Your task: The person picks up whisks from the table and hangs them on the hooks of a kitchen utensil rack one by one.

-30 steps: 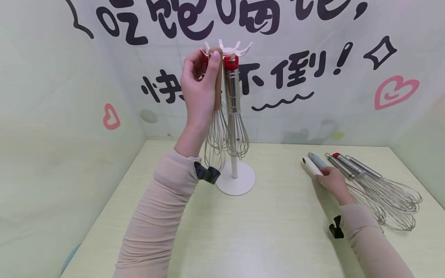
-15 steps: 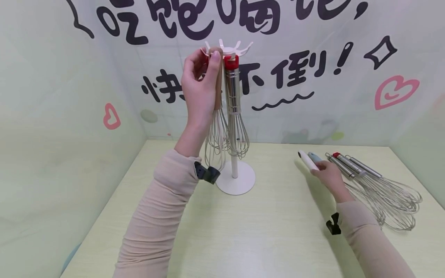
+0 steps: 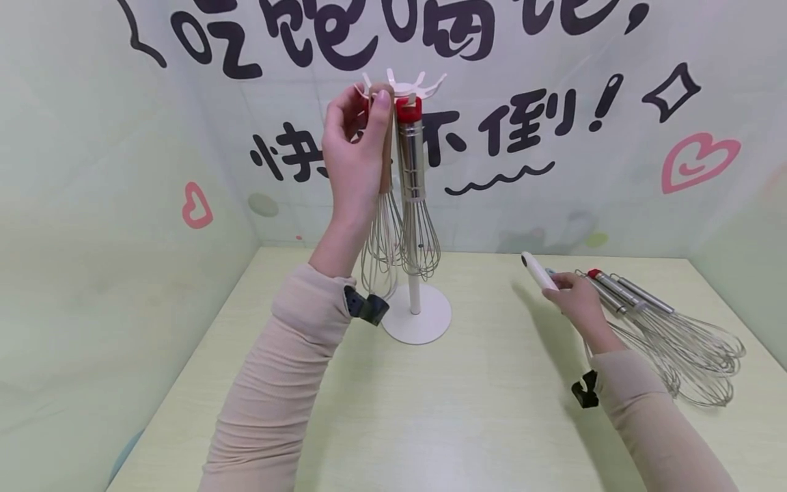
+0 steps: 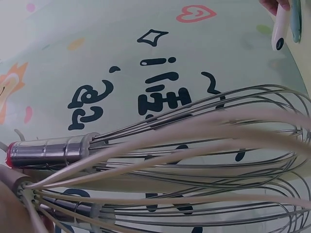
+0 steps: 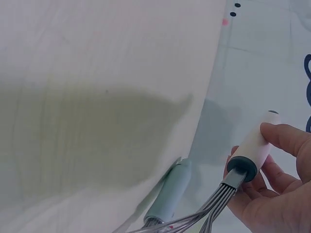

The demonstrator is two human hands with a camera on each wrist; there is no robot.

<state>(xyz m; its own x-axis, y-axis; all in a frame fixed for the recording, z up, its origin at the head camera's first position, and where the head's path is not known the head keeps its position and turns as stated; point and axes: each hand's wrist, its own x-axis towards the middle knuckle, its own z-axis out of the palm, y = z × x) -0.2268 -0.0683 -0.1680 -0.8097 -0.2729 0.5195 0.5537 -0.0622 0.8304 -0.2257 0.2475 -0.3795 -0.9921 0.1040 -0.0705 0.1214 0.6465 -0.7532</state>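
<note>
My left hand [image 3: 353,150] grips the brown handle of a whisk [image 3: 386,160] at the top of a white hook stand [image 3: 424,328]. That whisk hangs wires down; its beige wires [image 4: 209,131] cross the left wrist view. Beside it on the stand hangs a steel whisk with a red top [image 3: 413,160]. My right hand [image 3: 581,304] holds a white-handled whisk [image 5: 255,148] at the right, its handle tilted up off the table. Just below, a whisk with a light blue handle [image 5: 172,189] lies on the table, mostly hidden by the hand in the head view.
Several steel whisks [image 3: 639,301] lie side by side at the right, their wires toward the right edge. A printed cloth [image 3: 504,225] stands behind the pale table [image 3: 467,410]. More hooks [image 3: 433,85] spread from the stand's top.
My right hand has moved a little left and away from me, raising the white-handled whisk from beside the blue-handled one. My left hand stays at the stand.
</note>
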